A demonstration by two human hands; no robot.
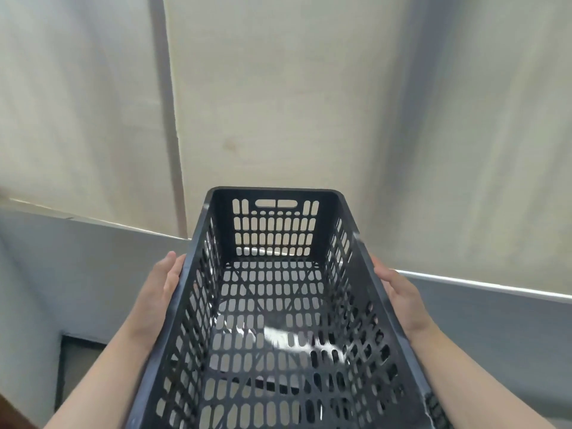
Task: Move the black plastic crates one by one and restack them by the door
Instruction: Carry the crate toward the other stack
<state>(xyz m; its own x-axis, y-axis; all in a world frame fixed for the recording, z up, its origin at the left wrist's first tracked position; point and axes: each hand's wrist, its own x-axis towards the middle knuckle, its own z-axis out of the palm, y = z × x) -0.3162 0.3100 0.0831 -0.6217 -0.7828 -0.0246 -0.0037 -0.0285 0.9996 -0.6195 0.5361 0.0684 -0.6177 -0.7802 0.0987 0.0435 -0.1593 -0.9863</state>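
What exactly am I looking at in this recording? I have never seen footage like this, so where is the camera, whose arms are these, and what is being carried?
There is no machine here. The single picture comes from a wide-angle camera worn on a person's head, looking forward and down, so the two bare arms reaching in from the bottom are the wearer's own.

The left hand presses against the left long side of a black plastic crate, and the right hand presses against the right long side. The crate is held up between them, open side up. It is empty, and its walls and bottom are full of slots, with a handle slot in the far end.

Beyond the crate is a pale wall above a grey lower band. No door or other crates show in this view.
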